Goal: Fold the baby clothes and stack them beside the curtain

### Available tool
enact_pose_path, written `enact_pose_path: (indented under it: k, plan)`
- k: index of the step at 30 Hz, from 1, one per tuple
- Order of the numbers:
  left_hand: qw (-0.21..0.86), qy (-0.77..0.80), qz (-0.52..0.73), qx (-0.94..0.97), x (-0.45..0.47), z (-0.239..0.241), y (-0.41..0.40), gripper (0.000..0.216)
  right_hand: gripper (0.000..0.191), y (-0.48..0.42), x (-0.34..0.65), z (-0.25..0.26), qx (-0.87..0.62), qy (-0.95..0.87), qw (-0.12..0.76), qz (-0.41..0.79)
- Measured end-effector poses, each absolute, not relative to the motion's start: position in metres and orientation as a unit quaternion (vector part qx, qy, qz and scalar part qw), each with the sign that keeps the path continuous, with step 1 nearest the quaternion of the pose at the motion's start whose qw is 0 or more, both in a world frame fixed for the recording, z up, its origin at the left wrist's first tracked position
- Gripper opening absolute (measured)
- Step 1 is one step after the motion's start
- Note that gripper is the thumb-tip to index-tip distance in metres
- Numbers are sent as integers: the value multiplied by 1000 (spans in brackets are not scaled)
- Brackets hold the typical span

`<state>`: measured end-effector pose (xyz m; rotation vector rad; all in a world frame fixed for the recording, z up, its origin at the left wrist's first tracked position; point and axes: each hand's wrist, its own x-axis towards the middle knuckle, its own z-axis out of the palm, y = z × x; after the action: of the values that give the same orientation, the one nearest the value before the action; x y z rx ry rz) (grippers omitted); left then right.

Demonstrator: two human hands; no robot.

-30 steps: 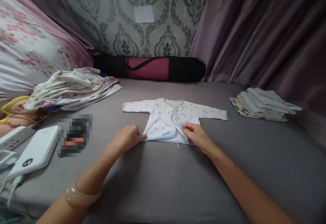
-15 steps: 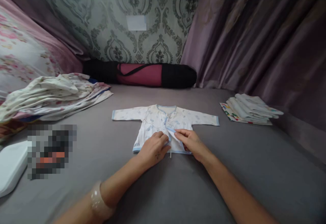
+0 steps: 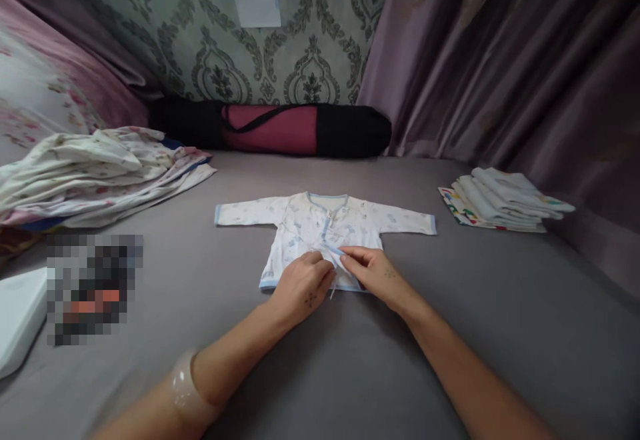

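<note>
A small white baby shirt [image 3: 300, 227] with blue trim and a pale blue print lies spread on the grey bed sheet, both sleeves stretched out sideways. My left hand [image 3: 303, 287] is at the lower front of the shirt, its fingers pinched together; a thin white tie hangs just beside the fingertips. Between the thumb and fingers of my right hand [image 3: 375, 273] is the blue-edged front flap of the shirt, lifted slightly. The fingertips of both hands are close together. What exactly the left fingertips grip is partly hidden.
Folded cloths [image 3: 505, 200] are stacked at the right. A loose heap of clothes [image 3: 100, 167] lies at the left, near a white object [image 3: 20, 320] and a blurred-out item [image 3: 95, 293]. A long black and maroon bag [image 3: 270, 130] lies along the patterned wall.
The view has tipped slightly downward. My left fingers have drawn in closer to the right fingertips, and the flap is held lower and flatter.
</note>
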<state>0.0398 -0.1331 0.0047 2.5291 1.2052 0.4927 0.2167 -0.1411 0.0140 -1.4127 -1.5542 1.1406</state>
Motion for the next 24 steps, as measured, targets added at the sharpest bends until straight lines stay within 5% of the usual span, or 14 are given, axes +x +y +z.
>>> enact_pose_path:
  k: [11,24]
  plan:
    - [160,404,166,885,37,8,-140,19,31,-141,212,6,-510,-666,317,442]
    - [113,387,252,880,28,4,-131,36,26,-168,204,30,-502,-808,162,264]
